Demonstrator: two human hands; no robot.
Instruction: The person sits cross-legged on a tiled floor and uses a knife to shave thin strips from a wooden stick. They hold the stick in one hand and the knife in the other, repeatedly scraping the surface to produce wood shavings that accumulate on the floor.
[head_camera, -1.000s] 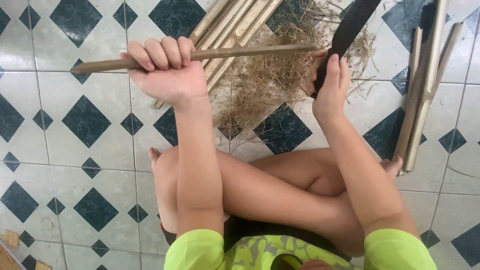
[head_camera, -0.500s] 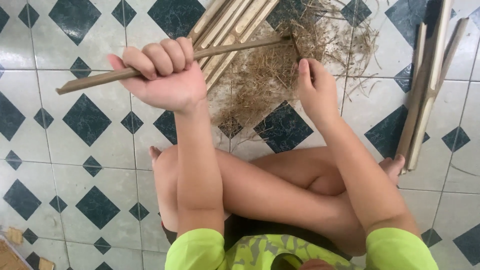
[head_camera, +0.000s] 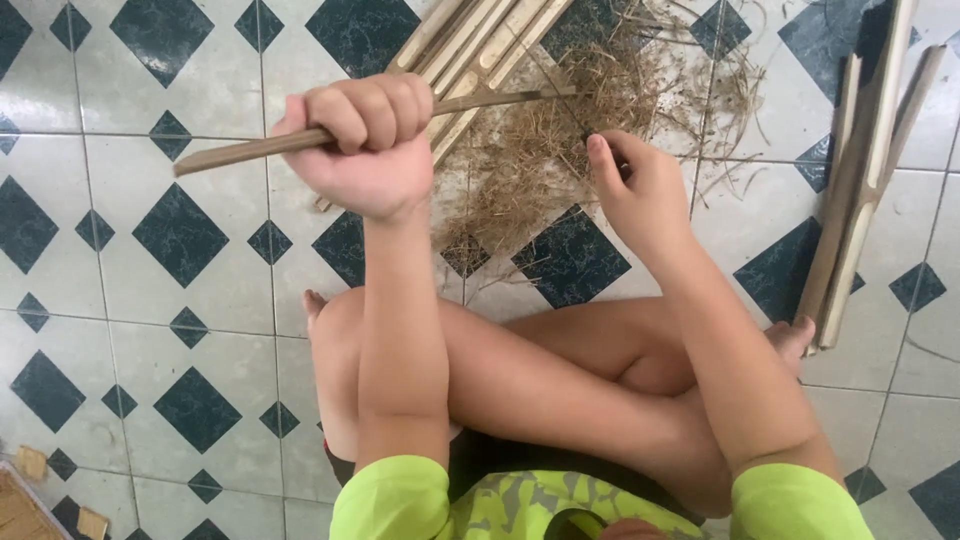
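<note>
Left hand (head_camera: 362, 140) fists one stick (head_camera: 340, 128); right hand (head_camera: 640, 195), half curled, touches shavings (head_camera: 560, 140) on floor (head_camera: 120, 300). Split strips: several ahead (head_camera: 480, 40), three beside right (head_camera: 860, 180).

The stick (head_camera: 250, 148) clamped in the left hand (head_camera: 365, 140) was matt brown wood, smooth along its length. Pale split slats (head_camera: 480, 40) at the far side showed raw, dry wood, as did the slats at right (head_camera: 860, 190). Between them lay a rough heap of dry, stringy shavings (head_camera: 560, 140). The floor tiles (head_camera: 120, 250) were glazed ceramic, faintly glossy. The sleeves (head_camera: 390, 500) were soft lime cloth.
</note>
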